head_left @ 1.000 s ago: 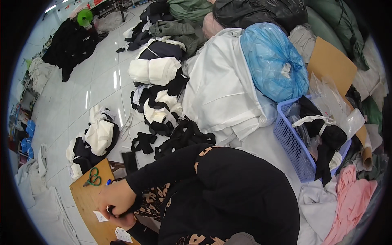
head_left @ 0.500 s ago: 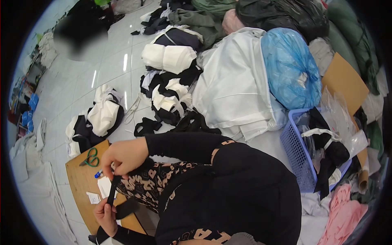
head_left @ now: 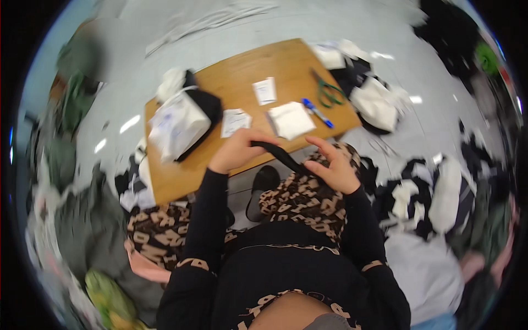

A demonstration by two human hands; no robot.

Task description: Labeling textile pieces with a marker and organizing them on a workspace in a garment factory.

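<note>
A narrow black fabric strip [head_left: 283, 158] spans the gap between my two hands, above my lap and just off the table's near edge. My left hand [head_left: 241, 151] pinches its left end with the fingers closed. At the other end, my right hand [head_left: 335, 169] grips the strip low, by the thumb; its index finger is lifted away from the thumb. The fingers under the strip are hidden. Beyond my hands, on the low wooden table [head_left: 236, 66], lie a white paper stack [head_left: 291, 120], a blue marker [head_left: 317, 113] and small white slips [head_left: 265, 91].
Green-handled scissors [head_left: 329, 94] lie near the table's right side. A black and white fabric bundle [head_left: 181, 124] sits on its left. Cloth piles [head_left: 379, 102] lie on the floor to the right, with more fabric [head_left: 93, 220] at the left.
The view has swung round, bringing the table from the lower left to the middle ahead. Both hands still hold the black strip, now slanting across in front of my lap.
</note>
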